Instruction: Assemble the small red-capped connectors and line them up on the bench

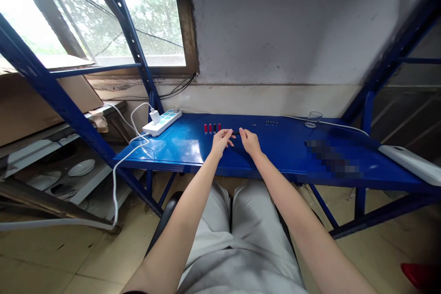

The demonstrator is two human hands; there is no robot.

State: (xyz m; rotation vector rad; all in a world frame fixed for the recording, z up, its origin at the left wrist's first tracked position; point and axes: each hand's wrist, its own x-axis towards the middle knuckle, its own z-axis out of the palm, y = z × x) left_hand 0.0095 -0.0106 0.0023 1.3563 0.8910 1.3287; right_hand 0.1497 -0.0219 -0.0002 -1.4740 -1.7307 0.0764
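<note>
A short, thin black stick-like piece [236, 133] spans the gap between my two hands, above the blue table [186, 147]. My left hand [222, 141] pinches its left end, and the fingertips of my right hand [250, 141] close on the right end. Its exact kind is too small to make out. Just behind my left hand stands a row of small red tubes [206, 128] with pale lower ends, and a black one [214, 128] among them. Farther back on the right lie several tiny metallic pieces [272, 123]. A single tiny piece [254, 124] lies nearer my right hand.
A white power strip [167, 121] with a plugged-in charger sits at the table's left end, its cable hanging off the edge. Toward the right are a clear glass [313, 120], a blurred dark object [332, 158] and a white flat item [411, 163]. Blue posts flank the table.
</note>
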